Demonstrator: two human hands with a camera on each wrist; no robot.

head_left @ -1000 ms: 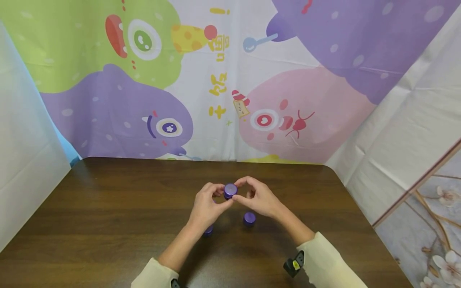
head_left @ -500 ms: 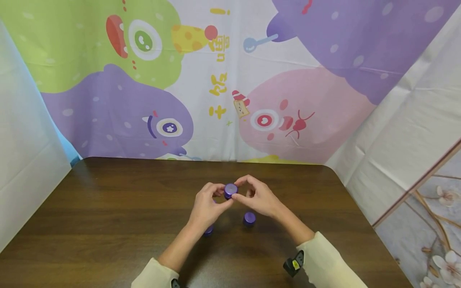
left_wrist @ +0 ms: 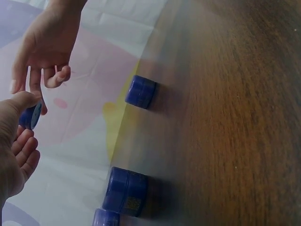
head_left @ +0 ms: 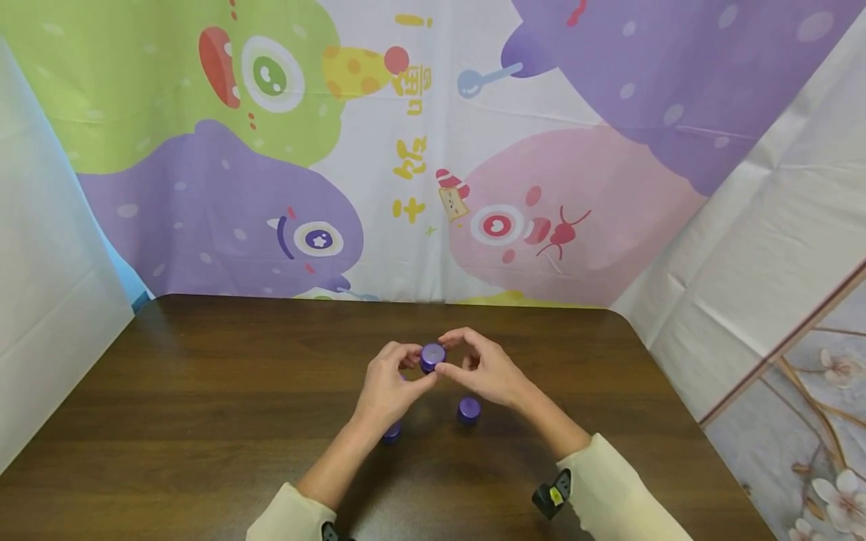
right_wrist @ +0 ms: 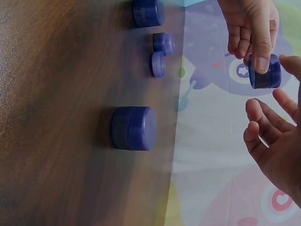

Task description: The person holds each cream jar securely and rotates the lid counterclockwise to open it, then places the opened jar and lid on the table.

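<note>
1 purple jar (head_left: 433,356) | left hand (head_left: 388,382), right hand (head_left: 492,372): fingers curled around it | brown wood-grain table (head_left: 237,391) | cartoon-print curtain (head_left: 379,158) behind

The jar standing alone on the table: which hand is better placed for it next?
Right, probably: the lone jar stands nearer the right hand than the left hand. Both touch the held jar, so the right would release first.
</note>
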